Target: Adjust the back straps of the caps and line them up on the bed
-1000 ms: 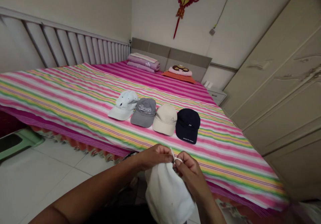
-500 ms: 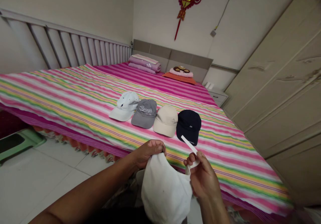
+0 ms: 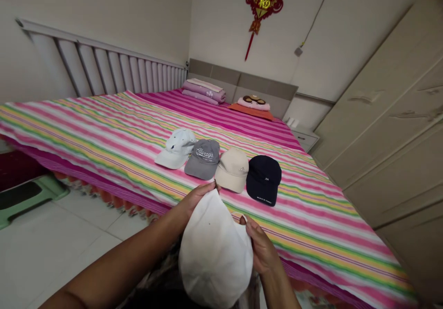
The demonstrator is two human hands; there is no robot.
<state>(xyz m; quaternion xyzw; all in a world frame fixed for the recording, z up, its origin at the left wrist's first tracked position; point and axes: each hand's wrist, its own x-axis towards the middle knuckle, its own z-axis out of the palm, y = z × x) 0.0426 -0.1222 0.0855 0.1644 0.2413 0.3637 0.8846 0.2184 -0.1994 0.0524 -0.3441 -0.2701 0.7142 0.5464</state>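
A white baseball cap (image 3: 216, 253) is held between both hands, its crown toward me. My left hand (image 3: 198, 199) pinches the upper edge on the left. My right hand (image 3: 259, 242) grips the right edge by the strap (image 3: 242, 217), which curves up in a small loop by the fingers. Just beyond, on the bed, a row of caps lies side by side: a pale blue cap (image 3: 178, 147), a grey cap (image 3: 203, 159) with "Always" lettering, a beige cap (image 3: 232, 170) and a navy cap (image 3: 265, 179). The white cap's brim is hidden.
The striped bed sheet (image 3: 114, 138) spreads under the caps. Folded purple bedding (image 3: 204, 91) and a pink folded item (image 3: 254, 103) lie by the headboard (image 3: 266, 87). A green stool (image 3: 32, 198) stands at left, a wardrobe (image 3: 387, 152) at right.
The strap's free end, which stuck out straight from my right hand, now curves in a loop near the cap's edge. The white cap has shifted left and turned slightly; the view moved a little.
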